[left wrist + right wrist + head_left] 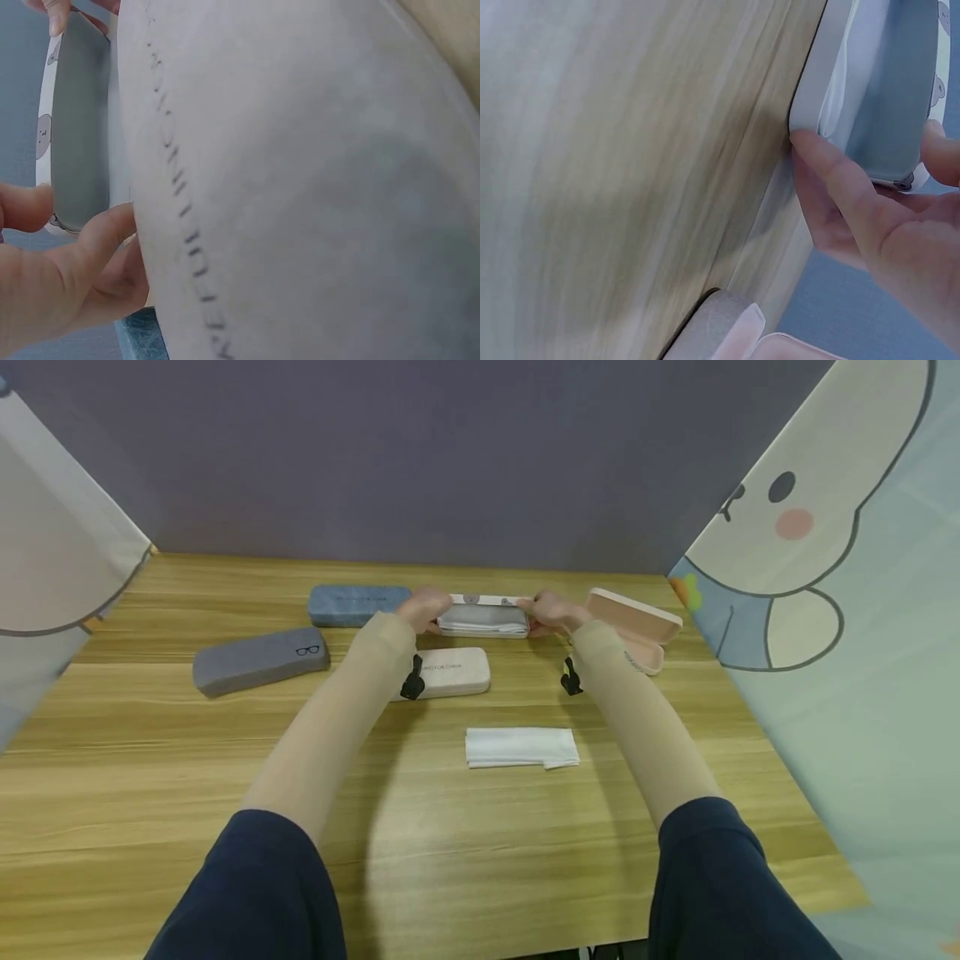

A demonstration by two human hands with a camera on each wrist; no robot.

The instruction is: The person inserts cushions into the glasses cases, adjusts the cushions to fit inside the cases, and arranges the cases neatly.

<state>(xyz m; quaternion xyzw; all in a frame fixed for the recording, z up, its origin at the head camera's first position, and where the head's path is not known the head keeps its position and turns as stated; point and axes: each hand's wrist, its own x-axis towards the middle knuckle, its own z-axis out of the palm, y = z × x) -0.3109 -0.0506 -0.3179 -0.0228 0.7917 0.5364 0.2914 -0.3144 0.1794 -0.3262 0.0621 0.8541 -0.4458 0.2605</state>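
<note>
At the far side of the table, an open white glasses case (pixel 483 632) with animal faces along its lid edge is held by both hands. My left hand (pixel 426 607) grips its left end, thumb at the lid's edge in the left wrist view. The right hand (pixel 553 610) pinches the opposite end; in the right wrist view its thumb is at the lid (pixel 904 90) and a fingertip rests against the lower shell. A folded white cloth (pixel 480 619) lies inside. The lid stands raised, showing its grey-green lining.
A cream glasses case (pixel 457 671) sits closed just in front, partly behind the left wrist. Blue (pixel 352 604) and grey (pixel 258 660) cases lie at left. At right stands an open pink case (pixel 633 618). Another folded white cloth (pixel 521 747) lies nearer the front.
</note>
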